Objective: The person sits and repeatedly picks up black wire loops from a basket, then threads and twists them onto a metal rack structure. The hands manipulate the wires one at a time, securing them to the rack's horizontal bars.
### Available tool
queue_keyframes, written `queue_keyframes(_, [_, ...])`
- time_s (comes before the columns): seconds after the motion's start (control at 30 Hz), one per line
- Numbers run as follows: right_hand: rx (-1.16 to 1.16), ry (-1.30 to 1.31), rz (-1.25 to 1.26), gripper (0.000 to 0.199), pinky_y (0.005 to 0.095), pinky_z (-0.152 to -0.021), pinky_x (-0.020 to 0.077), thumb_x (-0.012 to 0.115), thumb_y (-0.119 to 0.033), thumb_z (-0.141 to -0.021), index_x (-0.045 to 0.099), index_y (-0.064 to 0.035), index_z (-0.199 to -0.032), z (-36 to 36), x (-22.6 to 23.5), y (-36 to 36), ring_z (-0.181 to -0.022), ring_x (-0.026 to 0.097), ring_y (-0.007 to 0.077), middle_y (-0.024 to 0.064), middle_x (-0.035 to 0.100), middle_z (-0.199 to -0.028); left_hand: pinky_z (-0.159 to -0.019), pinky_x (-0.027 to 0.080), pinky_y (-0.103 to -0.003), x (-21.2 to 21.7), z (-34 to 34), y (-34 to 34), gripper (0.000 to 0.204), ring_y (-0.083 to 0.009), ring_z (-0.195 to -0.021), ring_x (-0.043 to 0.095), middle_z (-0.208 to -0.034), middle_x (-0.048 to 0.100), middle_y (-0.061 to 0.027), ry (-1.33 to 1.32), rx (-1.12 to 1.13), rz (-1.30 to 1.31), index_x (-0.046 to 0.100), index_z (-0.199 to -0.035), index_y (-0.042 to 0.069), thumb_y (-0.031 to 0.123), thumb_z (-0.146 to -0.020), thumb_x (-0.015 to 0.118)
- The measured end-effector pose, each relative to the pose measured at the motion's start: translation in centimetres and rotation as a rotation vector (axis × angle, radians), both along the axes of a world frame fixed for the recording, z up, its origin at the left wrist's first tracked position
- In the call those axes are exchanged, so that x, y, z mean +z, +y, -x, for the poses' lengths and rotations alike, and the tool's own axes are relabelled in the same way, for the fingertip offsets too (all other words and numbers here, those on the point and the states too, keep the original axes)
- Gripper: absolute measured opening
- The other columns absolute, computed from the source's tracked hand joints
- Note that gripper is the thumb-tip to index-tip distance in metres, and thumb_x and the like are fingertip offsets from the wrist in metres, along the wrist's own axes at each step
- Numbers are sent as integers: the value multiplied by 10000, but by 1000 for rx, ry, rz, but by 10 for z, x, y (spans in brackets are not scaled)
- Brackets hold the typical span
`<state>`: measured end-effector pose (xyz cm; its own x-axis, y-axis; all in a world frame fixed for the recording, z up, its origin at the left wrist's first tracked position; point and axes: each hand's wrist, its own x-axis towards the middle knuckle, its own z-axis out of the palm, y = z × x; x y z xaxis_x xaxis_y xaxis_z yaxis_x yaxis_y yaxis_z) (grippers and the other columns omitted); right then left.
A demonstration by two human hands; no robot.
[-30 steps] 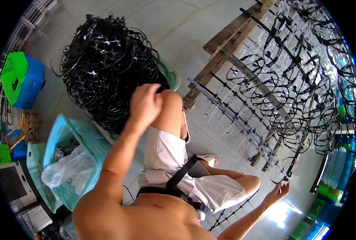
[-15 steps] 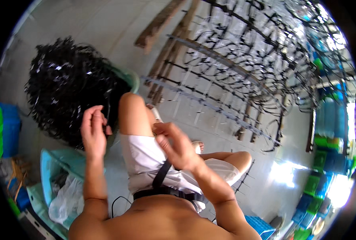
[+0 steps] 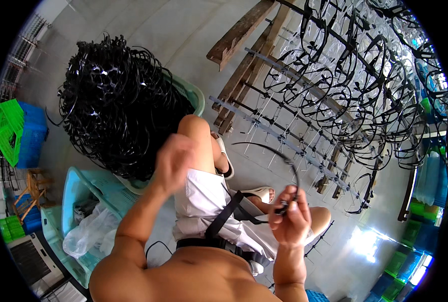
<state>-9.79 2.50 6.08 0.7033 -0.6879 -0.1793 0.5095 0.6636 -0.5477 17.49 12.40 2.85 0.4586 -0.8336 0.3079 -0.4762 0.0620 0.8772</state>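
Right hand, shifted rightward, pinches a curved black strip

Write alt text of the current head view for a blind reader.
A person's right grip holds a curved black strip, while the left grip, blurred, is near a heap of black strips in a green basket. To the right stands a rack hung with black pieces.

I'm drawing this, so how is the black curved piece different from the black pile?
The black curved piece is small and slim, while the black pile is a big, bushy heap. The piece is held in the right hand, but the pile rests in a green basket. Both look black, with thin curves.
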Motion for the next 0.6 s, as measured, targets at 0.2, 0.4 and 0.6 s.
queue_keyframes(0.2, [-207, 358, 341, 590, 310, -630, 536, 499, 43, -868, 255, -74, -1392, -14, 17, 13, -886, 540, 219, 133, 510, -1064, -670, 488, -402, 31, 126, -13, 380, -334, -765, 607, -879, 593, -162, 50, -490, -25, 516, -1152, 6, 110, -814, 656])
queue_keyframes(0.4, [181, 689, 1724, 423, 357, -742, 495, 723, -229, -774, 583, -37, -1124, 8, 53, -33, -1001, 521, 355, 166, 539, -1048, -506, 447, -381, 49, 89, -27, 73, -312, -595, 586, -682, 585, -117, 160, -1010, -135, 614, -911, 47, 106, -870, 603])
queue_keyframes(0.6, [849, 325, 403, 391, 229, -498, 447, 663, -166, -871, 472, -22, -1180, 64, 35, -47, -583, 555, 88, 44, 594, -796, -848, 453, -400, 29, 27, -24, 331, -325, -962, 567, -1051, 592, -164, -220, -265, -107, 565, -1059, 16, 172, -792, 682])
